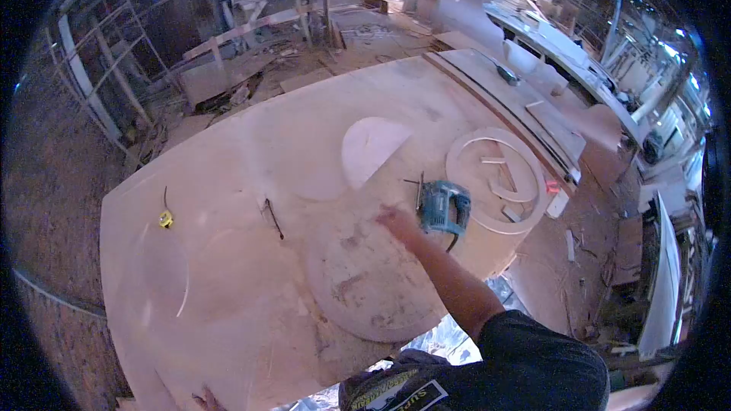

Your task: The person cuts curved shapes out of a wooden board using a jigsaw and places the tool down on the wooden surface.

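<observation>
My right hand point(395, 219) reaches over the large wooden sheet point(228, 259), at the upper edge of a round board point(381, 289) with dark smudges. Its fingers are blurred, and whether they hold anything is unclear. Just right of it lies a teal jigsaw point(444, 208). My left hand point(207, 399) shows only in part at the bottom edge, fingers apart on the sheet. Above my right hand is a pale half-round wooden piece point(371, 148). A thin dark tool point(273, 219) lies to the left, and farther left a yellow tape measure point(166, 218).
A wooden ring point(461, 154) with offcuts inside lies beyond the jigsaw. Long dark-edged boards point(502, 103) run along the sheet's far right side. Scrap wood point(236, 91) litters the floor behind. Stacked panels point(662, 281) lean at the right.
</observation>
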{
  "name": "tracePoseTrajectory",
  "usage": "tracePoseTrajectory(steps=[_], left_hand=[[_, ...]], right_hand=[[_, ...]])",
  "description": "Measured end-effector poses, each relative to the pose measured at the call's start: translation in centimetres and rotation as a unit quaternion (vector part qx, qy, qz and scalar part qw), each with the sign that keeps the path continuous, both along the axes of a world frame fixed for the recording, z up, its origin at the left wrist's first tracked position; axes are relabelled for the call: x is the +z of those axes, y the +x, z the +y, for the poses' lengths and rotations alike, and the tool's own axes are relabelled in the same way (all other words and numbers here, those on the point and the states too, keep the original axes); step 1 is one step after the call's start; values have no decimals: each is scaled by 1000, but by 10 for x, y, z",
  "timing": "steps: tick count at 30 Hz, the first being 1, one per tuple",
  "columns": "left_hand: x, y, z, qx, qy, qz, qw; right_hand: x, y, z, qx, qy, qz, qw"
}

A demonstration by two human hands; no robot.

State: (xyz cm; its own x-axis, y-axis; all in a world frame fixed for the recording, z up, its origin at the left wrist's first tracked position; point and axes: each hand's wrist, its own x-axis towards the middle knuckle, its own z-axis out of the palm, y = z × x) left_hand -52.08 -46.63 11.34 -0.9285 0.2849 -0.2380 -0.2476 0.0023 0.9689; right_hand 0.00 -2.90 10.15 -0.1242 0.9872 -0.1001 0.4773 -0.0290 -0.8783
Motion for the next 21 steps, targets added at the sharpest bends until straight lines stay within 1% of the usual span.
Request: tracePoseTrajectory(steps=[1, 2, 3, 4, 5, 6, 7, 8, 9, 11, 12, 15, 18, 20, 21], left_hand=[[10, 20, 3, -1, -11, 5, 1000], [15, 37, 7, -6, -17, 8, 1000], [17, 53, 11, -19, -19, 11, 1000], [-19, 43, 8, -58, -34, 52, 996], [-56, 33, 4, -95, -46, 95, 990], [-20, 71, 29, -99, 10, 25, 995], [25, 115, 68, -104, 70, -44, 991], [21, 123, 82, -128, 45, -25, 990], [13, 130, 100, -155, 23, -5, 988], [25, 167, 140, -187, 7, -40, 982], [29, 184, 158, -203, -1, -57, 978], [14, 207, 200, -367, 94, -86, 921], [2, 239, 242, -353, 18, -154, 923], [3, 250, 273, -408, 36, -127, 903], [3, 253, 274, -409, 36, -127, 903]], right_hand=[[-16, -2, -9, 132, -14, -102, 986], [-25, -4, -38, 185, -101, -15, 977], [-34, -6, -67, 225, -202, 68, 951], [-43, -8, -96, 250, -302, 130, 911], [-27, -13, -124, 271, -370, 204, 865], [-16, -15, -147, 288, -434, 276, 808], [0, -14, -164, 276, -445, 350, 776], [8, -11, -175, 262, -455, 422, 740], [-2, -5, -181, 246, -466, 502, 686], [-19, 18, -189, 208, -472, 647, 562], [-24, 32, -191, 164, -448, 617, 625], [-21, 76, -182, 118, -443, 568, 684], [-24, 108, -179, 50, -382, 496, 778], [-18, 114, -171, 31, -329, 510, 794], [-13, 117, -166, 21, -303, 516, 801]])
